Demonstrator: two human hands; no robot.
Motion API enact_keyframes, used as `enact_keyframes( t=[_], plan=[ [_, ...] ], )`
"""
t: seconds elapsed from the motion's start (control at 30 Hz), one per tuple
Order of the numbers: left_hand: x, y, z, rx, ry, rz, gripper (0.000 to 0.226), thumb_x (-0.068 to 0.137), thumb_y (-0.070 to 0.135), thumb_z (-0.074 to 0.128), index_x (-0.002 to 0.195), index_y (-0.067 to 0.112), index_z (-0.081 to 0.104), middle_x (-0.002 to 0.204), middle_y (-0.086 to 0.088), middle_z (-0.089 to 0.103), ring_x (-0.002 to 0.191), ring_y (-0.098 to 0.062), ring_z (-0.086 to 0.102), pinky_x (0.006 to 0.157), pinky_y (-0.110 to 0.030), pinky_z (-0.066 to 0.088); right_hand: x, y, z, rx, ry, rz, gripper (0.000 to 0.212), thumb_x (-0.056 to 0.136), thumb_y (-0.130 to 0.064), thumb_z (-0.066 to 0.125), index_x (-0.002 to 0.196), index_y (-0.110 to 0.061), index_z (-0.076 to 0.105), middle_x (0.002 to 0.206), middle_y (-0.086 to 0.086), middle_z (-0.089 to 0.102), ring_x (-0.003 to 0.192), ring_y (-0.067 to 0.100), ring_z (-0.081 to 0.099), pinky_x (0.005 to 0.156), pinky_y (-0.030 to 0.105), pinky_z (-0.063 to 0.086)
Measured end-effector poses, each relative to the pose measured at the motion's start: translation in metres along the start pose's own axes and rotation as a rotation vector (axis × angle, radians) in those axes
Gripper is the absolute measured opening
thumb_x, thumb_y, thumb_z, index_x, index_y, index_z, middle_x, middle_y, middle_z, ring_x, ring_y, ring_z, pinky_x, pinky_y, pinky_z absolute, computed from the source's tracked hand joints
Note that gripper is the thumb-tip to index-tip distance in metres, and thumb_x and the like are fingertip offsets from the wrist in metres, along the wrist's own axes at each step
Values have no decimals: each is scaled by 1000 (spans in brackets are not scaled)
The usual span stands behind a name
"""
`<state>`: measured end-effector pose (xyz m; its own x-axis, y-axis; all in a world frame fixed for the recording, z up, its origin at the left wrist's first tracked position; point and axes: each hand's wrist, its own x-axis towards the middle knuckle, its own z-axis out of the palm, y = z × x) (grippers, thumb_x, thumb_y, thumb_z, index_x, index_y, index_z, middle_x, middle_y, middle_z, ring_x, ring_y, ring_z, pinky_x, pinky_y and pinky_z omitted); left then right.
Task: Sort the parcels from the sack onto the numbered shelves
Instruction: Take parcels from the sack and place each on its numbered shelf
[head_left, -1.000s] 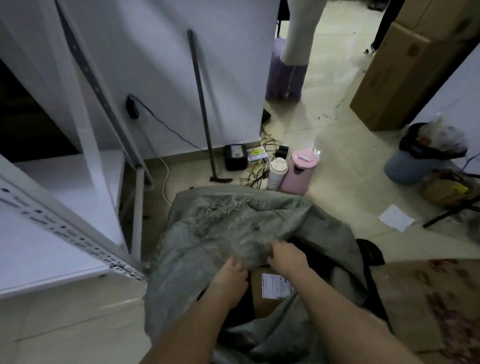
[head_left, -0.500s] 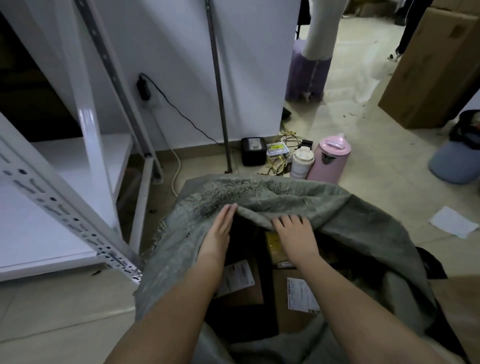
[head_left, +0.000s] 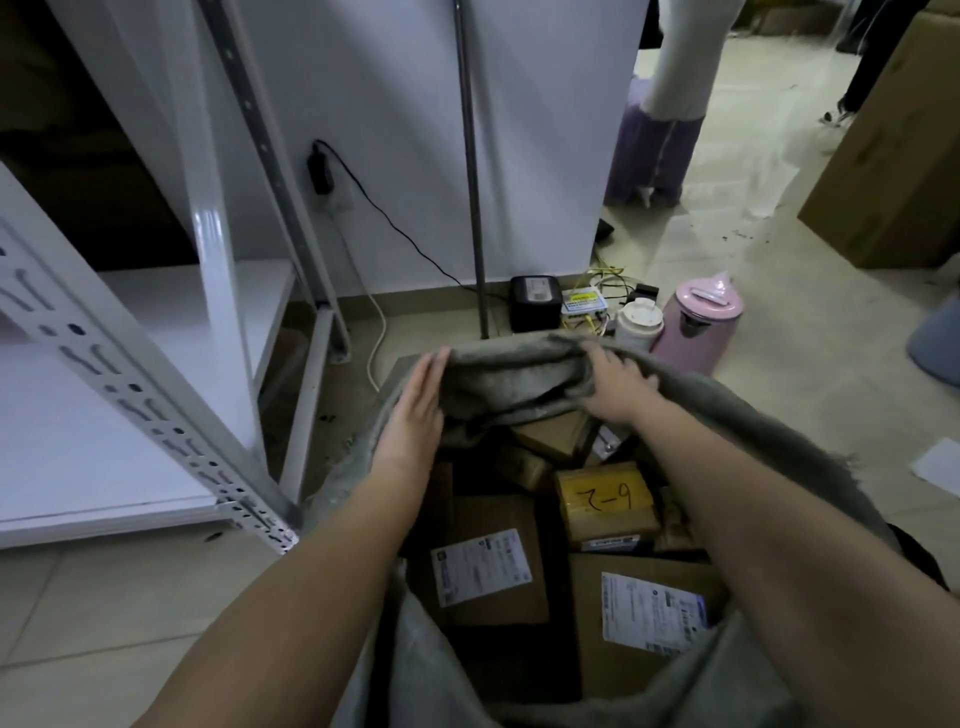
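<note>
A grey woven sack (head_left: 519, 384) stands open on the floor in front of me, its far rim rolled back. My left hand (head_left: 415, 410) presses flat against the left end of that roll with straight fingers. My right hand (head_left: 618, 384) lies over the right end, fingers spread on the cloth. Inside are several parcels: a brown box with a white label (head_left: 483, 571), another labelled box (head_left: 649, 613) at the right, a yellow-taped parcel (head_left: 602, 501) with a handwritten number, and smaller brown ones (head_left: 556, 436) further back. The white metal shelf (head_left: 156, 312) is at the left.
Behind the sack stand a pink kettle (head_left: 696, 322), a white lidded cup (head_left: 638, 325), a black box (head_left: 535, 306) and tangled cables by a metal pole (head_left: 470, 156). A large cardboard box (head_left: 893, 156) and a person's legs (head_left: 660, 150) are at the back right.
Both hands have pushed the sack's far rim further away and rolled it back, uncovering more parcels. The view has moved closer over the sack's mouth.
</note>
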<state>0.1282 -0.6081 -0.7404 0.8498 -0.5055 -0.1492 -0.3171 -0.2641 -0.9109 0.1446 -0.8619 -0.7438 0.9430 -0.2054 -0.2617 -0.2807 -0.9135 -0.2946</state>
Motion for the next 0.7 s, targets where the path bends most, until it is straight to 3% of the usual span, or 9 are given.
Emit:
enact_keyframes(
  t=[0.1,0.2,0.3,0.43,0.5,0.57,0.63,0.7],
  plan=[
    [1,3,-3,-93,126,116,64,98,47,28,151,12,19,158,-24,-2,127,-51,-38,101,-64,-25,15,9,-2,-204,82,0,77,94,-35,52,153,-37,4,162,-3,2,148,34,2,112,66,10],
    [3,11,-5,-19,167,222,64,100,46,22,152,10,11,158,-22,-6,130,-49,-36,102,-65,-24,26,14,8,-178,-87,-25,67,98,-35,46,153,-38,8,162,-1,3,147,33,7,114,62,14],
    [12,20,5,-45,10,222,67,100,49,25,153,12,7,160,-17,0,140,-46,-22,105,-65,-21,25,18,22,-226,-144,-61,62,99,-36,42,153,-33,12,161,-1,9,146,32,14,114,56,20],
    [24,19,15,-372,-114,157,66,99,47,31,153,14,14,159,-16,10,146,-40,-6,111,-59,-16,10,27,33,-194,83,-205,49,96,-27,50,144,-22,39,150,5,31,130,30,40,101,43,41],
    [27,20,8,-521,-65,161,66,97,45,37,152,14,18,157,-17,17,146,-40,4,114,-56,-14,-4,31,37,-96,301,-242,33,95,-23,52,127,-17,56,134,4,46,114,27,53,88,38,47],
    [27,24,-7,-539,18,193,66,96,44,40,150,12,23,154,-18,23,145,-39,12,115,-55,-13,-20,36,39,-76,442,-222,21,94,-22,52,111,-15,62,116,4,55,101,26,58,77,36,46],
    [26,30,-21,-522,84,232,66,95,44,41,150,10,25,152,-18,26,144,-37,15,115,-55,-14,-32,44,43,-128,314,-205,21,93,-27,53,110,-17,60,114,4,59,103,25,58,79,34,45],
    [25,35,-30,-509,113,261,66,96,43,40,150,9,23,153,-19,24,144,-37,14,113,-55,-15,-40,53,52,-245,-52,-189,50,87,-39,60,132,-21,49,137,5,49,126,26,47,99,35,42]
  ],
)
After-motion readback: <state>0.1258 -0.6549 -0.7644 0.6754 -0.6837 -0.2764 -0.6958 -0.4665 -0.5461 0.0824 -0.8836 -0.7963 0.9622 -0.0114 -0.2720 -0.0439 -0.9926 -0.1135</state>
